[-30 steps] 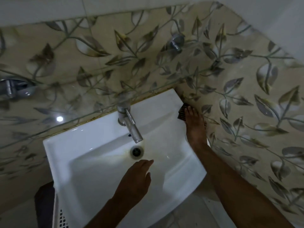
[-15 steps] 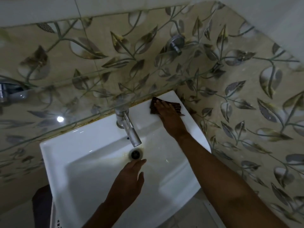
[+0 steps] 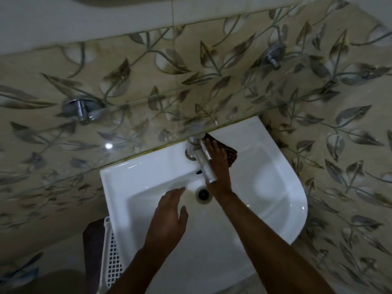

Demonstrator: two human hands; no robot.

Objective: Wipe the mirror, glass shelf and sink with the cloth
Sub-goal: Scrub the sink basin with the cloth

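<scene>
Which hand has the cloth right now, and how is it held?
The right hand presses flat on the dark cloth against the sink ledge beside the tap, palm over its middle. The left hand holds nothing.

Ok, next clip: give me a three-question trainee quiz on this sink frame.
1. True or false: the right hand presses the cloth on the sink rim beside the tap.
2. Which hand is empty? A) left B) right
3. Fill in: the left hand hovers open over the basin, just left of the ____.

Key: 1 true; 2 A; 3 drain.
</scene>
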